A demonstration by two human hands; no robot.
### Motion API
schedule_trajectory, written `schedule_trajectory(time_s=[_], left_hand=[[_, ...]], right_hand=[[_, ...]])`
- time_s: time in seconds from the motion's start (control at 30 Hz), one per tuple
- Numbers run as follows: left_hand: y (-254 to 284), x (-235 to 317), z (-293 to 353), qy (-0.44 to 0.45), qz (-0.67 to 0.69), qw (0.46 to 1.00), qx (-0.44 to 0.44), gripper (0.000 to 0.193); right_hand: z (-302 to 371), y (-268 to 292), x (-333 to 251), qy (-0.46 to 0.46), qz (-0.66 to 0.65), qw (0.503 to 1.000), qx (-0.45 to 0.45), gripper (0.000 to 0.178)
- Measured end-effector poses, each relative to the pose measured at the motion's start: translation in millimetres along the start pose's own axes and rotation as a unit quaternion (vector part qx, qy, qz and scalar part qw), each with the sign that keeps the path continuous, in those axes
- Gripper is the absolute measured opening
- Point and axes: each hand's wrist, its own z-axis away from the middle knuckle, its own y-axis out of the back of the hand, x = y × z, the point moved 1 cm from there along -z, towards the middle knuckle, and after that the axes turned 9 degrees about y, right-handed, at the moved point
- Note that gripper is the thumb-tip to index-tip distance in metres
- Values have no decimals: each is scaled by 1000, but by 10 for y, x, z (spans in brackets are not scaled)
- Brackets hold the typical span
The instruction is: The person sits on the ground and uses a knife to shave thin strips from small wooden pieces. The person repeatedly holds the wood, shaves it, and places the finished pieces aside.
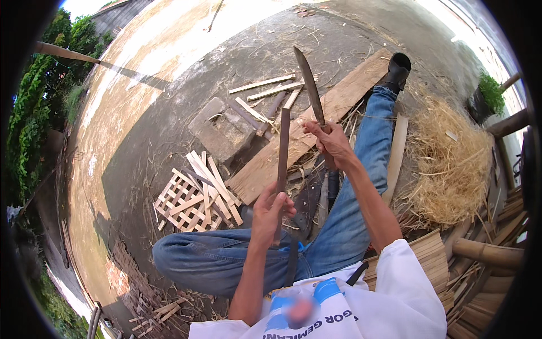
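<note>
My right hand [333, 146] is closed round the handle of a machete [308, 80], whose long blade points up and away from me. In my left hand [270, 213] stands a dark brown bamboo strip [283, 144], gripped near its lower end and held nearly upright. Blade and strip are apart. Beneath my hands a wide wooden plank [350, 93] runs slantwise over the ground, past my stretched right leg [370, 147]. Left of the plank lies a worn stone block [223, 135]. A woven lattice of pale strips [180, 200] lies beyond my bent left knee, with loose pale sticks [212, 181] on it.
Several cut strips [262, 83] lie beyond the block. A big heap of straw-coloured shavings [451, 164] rises right of my right leg. Thick bamboo poles [488, 253] and slats [415, 257] are at the lower right. More scraps [161, 311] lie at lower left.
</note>
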Motion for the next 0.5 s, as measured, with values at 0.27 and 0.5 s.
schedule_trajectory(time_s=[0.27, 0.5], left_hand=[[-174, 550, -273, -110, -199, 974, -3, 40], [-118, 1114, -522, -228, -252, 939, 51, 27]], right_hand=[[103, -427, -736, 121, -12, 985, -121, 27], [379, -705, -775, 249, 87, 957, -119, 37]])
